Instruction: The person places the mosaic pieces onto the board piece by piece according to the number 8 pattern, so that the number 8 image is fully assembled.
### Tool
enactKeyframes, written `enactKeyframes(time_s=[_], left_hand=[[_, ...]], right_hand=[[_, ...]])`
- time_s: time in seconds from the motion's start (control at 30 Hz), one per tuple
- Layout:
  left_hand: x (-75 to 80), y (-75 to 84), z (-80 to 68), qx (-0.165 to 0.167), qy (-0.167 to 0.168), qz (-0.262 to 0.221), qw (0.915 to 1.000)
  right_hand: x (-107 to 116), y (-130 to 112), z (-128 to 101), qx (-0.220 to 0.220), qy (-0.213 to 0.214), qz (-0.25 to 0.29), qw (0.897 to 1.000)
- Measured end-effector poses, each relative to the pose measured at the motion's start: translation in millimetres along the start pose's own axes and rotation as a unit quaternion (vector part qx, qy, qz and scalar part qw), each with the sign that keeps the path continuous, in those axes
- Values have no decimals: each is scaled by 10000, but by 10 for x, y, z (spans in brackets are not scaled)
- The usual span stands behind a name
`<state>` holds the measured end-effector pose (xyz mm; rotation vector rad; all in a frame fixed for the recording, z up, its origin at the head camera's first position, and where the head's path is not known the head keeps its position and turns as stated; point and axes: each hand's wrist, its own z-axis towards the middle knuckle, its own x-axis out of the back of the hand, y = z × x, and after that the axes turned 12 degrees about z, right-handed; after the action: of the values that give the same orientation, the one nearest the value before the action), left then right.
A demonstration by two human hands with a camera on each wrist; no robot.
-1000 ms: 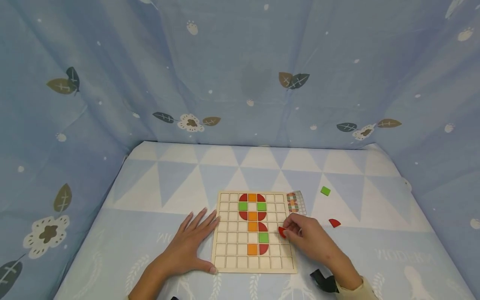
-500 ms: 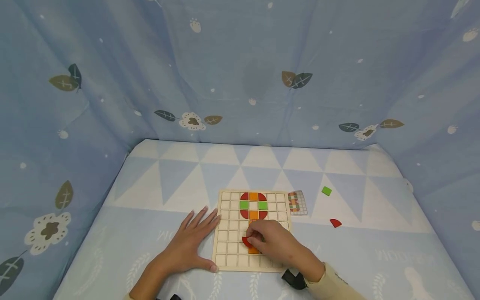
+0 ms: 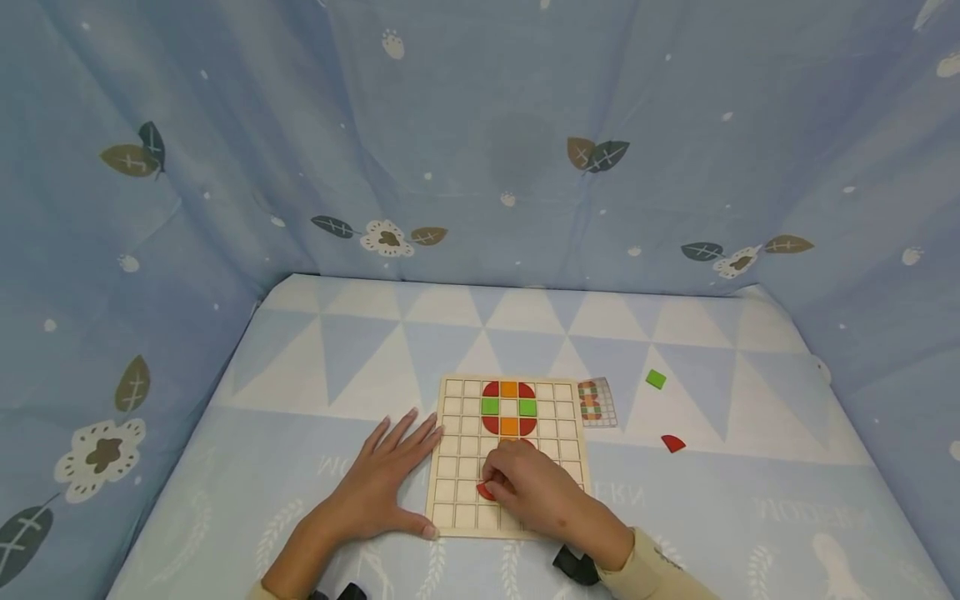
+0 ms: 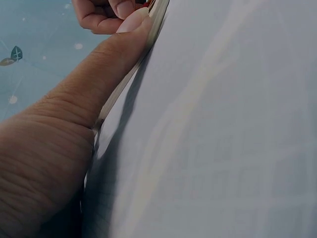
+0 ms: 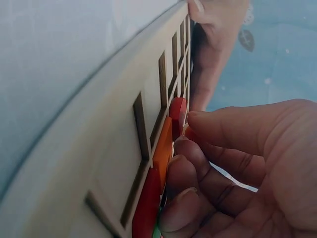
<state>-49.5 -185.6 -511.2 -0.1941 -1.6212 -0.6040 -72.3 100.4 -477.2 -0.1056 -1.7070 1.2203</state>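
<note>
Pinching a red quarter-round piece [image 3: 486,491], my right grip [image 3: 536,492] sets it into the wooden grid board [image 3: 453,467] beside the orange tile [image 5: 162,148]. Flat and relaxed, my left grip [image 3: 378,483] presses the board's left edge; another red piece [image 3: 672,443] lies well apart.

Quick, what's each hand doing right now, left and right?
Left hand: open, flat beside the wooden grid board, thumb on its edge.
Right hand: pinching a red quarter-circle piece.

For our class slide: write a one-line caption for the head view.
Right hand sets a red quarter-circle piece into the wooden grid board while left hand steadies it.
</note>
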Motion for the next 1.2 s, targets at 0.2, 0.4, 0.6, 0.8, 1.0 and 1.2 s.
enactKeyframes(time_s=[0.2, 0.4, 0.6, 0.8, 1.0, 1.2], left_hand=[[7, -4, -3, -20, 6, -12, 10000], [35, 6, 4, 17, -85, -16, 10000], [41, 13, 11, 68, -189, 13, 9998], [39, 16, 17, 108, -215, -18, 9997], [27, 7, 20, 57, -110, -16, 9999], [12, 7, 13, 53, -49, -2, 10000]], right_hand=[[-12, -19, -33, 159, -60, -324, 9993], [-17, -44, -63, 211, -78, -708, 9972], [-36, -50, -59, 272, -10, -835, 9961], [-82, -26, -49, 200, 93, -928, 9954], [-94, -40, -34, 132, 143, -896, 9958], [-93, -68, -38, 185, 195, -986, 9948]])
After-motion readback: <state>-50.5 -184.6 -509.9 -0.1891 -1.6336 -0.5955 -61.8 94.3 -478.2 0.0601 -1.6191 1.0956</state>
